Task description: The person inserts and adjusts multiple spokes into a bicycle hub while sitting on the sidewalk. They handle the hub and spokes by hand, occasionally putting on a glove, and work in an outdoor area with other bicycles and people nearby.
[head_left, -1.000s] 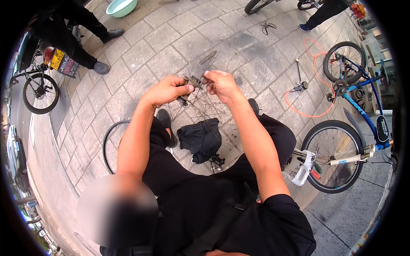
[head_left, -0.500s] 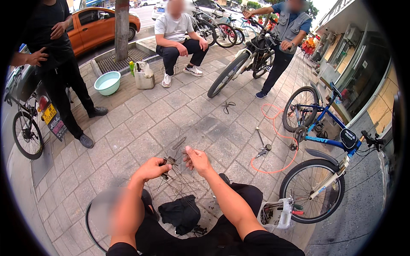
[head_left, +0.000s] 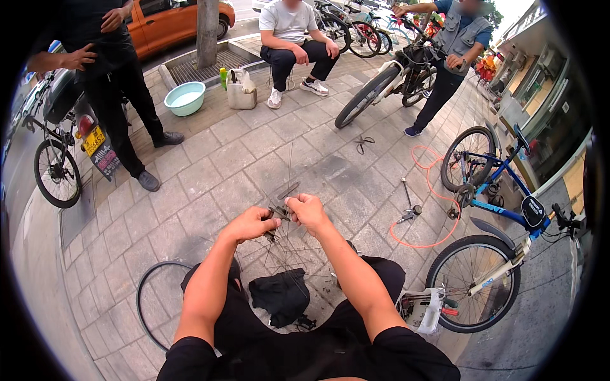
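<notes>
Just beyond my knees, my left hand [head_left: 251,225] is closed around a small metal wheel hub [head_left: 278,212]. Thin loose spokes [head_left: 279,254] fan down from it toward the ground. My right hand [head_left: 307,211] pinches at the hub's right side, its fingertips close to those of my left. A thin spoke [head_left: 290,166] stands up from the pinch; its lower end is hidden by the fingers. Past my right fingertips lies a dark, flat, narrow piece [head_left: 288,190] on the paving. A crumpled black cloth [head_left: 279,298] lies below the spokes, between my legs.
To the right are a blue bicycle [head_left: 502,159], an orange hose [head_left: 438,190], a hammer-like tool [head_left: 406,190] and a cut-open white jug [head_left: 422,311] with tools. A black hoop [head_left: 141,298] lies left. Farther off are scissors [head_left: 364,143], a green basin [head_left: 185,100] and several people.
My right hand has come in from beside the hub to meet it. My left hand has kept its hold. The whole scene has shifted slightly in view.
</notes>
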`<state>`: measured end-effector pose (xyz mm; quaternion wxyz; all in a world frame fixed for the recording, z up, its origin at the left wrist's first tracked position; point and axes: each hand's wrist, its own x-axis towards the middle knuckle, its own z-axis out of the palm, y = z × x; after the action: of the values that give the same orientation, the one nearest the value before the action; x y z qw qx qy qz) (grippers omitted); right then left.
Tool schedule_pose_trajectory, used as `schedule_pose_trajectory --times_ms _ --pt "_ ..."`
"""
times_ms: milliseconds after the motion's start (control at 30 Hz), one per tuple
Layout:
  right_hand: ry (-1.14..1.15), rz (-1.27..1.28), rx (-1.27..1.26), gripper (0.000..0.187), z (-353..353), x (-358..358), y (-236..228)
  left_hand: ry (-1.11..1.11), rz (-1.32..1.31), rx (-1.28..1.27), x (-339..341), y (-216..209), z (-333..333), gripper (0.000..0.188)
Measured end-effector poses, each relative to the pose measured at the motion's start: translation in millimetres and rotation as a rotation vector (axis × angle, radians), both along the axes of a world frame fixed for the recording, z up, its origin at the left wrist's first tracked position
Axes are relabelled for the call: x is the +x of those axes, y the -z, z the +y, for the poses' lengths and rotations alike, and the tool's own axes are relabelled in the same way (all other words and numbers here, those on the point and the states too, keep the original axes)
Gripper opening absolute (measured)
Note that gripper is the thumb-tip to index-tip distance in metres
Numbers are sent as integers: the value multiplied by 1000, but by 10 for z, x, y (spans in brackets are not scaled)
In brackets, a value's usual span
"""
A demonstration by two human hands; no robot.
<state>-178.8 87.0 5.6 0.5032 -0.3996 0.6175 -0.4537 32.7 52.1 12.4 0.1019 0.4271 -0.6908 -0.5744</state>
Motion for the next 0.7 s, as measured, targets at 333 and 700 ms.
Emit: schedule_pose_trajectory --times_ms 333,700 --pt "-26 -271 -207 21 -306 37 -370 -186 219 36 68 156 -108 27" --pt "-251 260 -199 33 -325 5 -668 -400 279 -192 -111 -78 -54 24"
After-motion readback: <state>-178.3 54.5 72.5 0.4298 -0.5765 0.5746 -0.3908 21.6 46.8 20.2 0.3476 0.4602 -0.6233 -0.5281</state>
